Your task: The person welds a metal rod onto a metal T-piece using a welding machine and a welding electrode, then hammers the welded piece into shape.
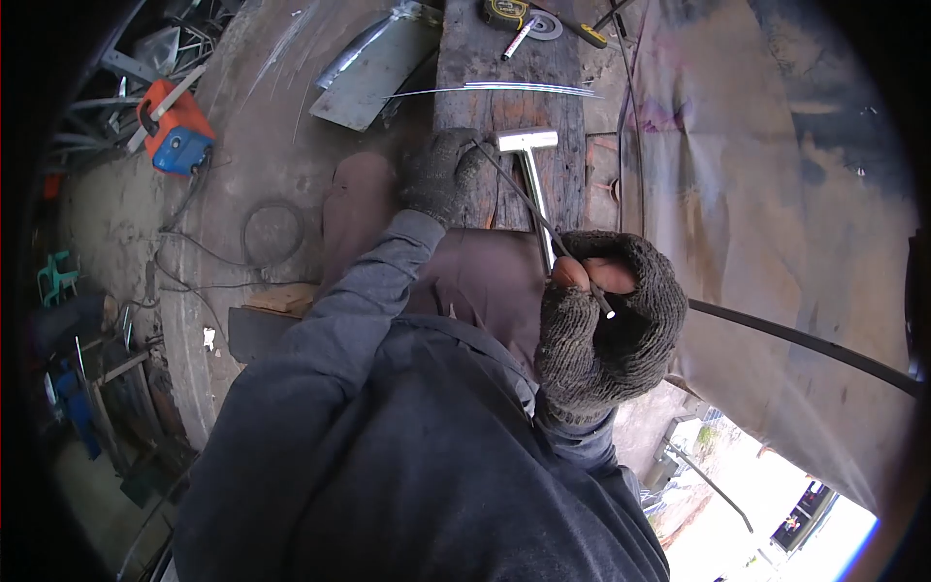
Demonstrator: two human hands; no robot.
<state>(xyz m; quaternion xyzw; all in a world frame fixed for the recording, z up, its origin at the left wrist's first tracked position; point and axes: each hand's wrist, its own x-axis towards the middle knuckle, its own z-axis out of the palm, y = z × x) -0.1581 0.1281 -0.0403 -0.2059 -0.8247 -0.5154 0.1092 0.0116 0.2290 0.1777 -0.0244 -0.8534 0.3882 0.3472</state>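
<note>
My right hand (611, 325), in a dark knitted glove with bare fingertips, pinches a thin dark rod between thumb and finger; it looks like a welding rod (529, 202) with a bright bare end. The rod slants up and left to my left hand (441, 175), also gloved, whose curled fingers close at its far end. Just under the rod, a shiny T-shaped metal piece (531, 170) lies with its crossbar on a worn wooden plank (465, 63). Its lower end is hidden by my right hand.
Several thin bright rods (524, 88) lie across the plank. Beyond them are a tape measure (506, 14), a disc (545, 26) and a marker (519, 39). A metal sheet (373, 82) leans left. An orange-blue machine (179, 131) with cables stands farther left; a stained sheet (737, 194) hangs right.
</note>
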